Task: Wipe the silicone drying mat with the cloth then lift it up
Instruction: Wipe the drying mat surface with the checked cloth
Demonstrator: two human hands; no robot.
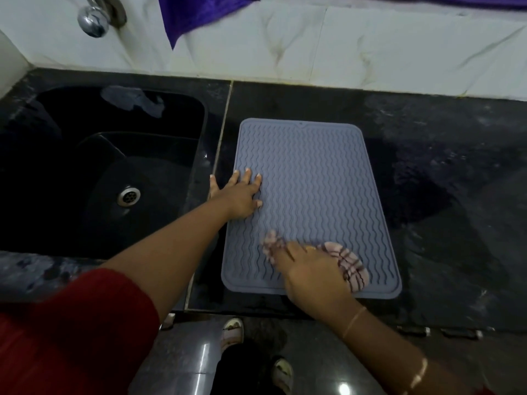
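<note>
A grey ribbed mat (313,181) lies flat on the dark desk (442,166). The left hand (239,195) rests flat on the mat's left edge, fingers spread, the outermost finger off the mat and on the desk. The right hand (310,269), blurred, holds a bunched striped cloth (350,266) against the mat's near end. A black sink (99,166) lies left of the mat.

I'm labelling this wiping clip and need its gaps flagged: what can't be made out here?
Head view, cloth: motion-blurred, largely under the right hand; whether it grips or presses is unclear.
Head view, mat: patches hidden beneath cloth and left hand.
Head view, tap: cut off by the top edge.
</note>
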